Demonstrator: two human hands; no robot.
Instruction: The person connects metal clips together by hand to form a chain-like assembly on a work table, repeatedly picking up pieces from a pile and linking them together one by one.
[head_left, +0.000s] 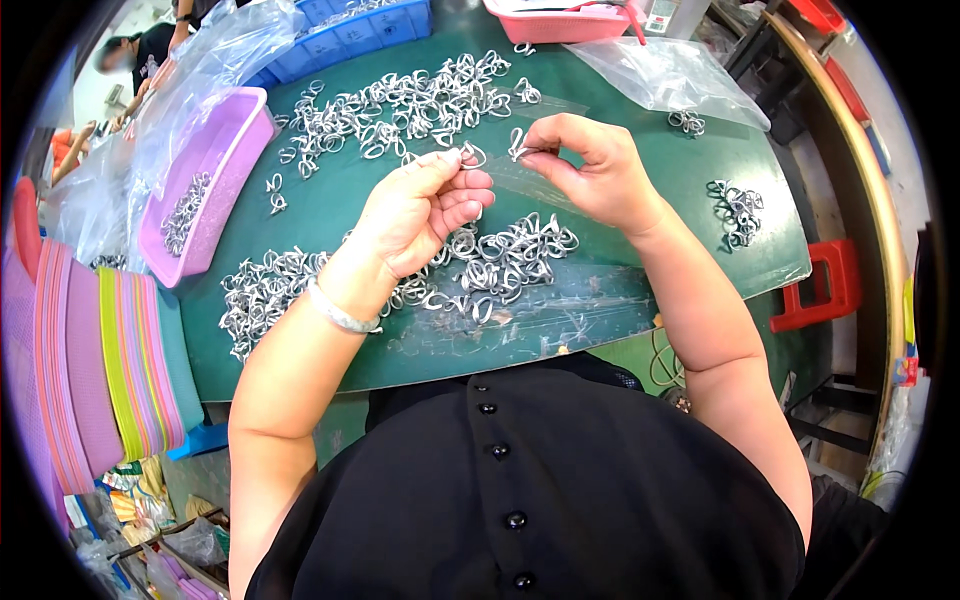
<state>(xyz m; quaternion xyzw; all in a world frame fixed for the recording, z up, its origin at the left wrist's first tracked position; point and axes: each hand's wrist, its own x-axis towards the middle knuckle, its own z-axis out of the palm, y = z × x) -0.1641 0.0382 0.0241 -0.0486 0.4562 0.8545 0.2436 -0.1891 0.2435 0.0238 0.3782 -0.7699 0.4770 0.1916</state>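
Above the middle of the green table (640,100), my left hand (425,205) pinches a small silver-grey metal ring (474,154) between thumb and forefinger, its other fingers curled. Close by on the right, my right hand (595,165) grips another silver-grey ring (516,143) at its fingertips. The two rings are a short gap apart. Beyond my hands spreads a large loose heap of similar rings (415,100). A nearer heap of rings (515,260) lies partly hidden under my left hand and forearm.
A purple basket (210,150) with rings stands at left, beside stacked coloured baskets (90,350). A blue crate (350,40) and a pink basket (560,25) sit at the far edge. Clear plastic bags (670,75), a small ring pile (738,215) and a red stool (825,285) are at right.
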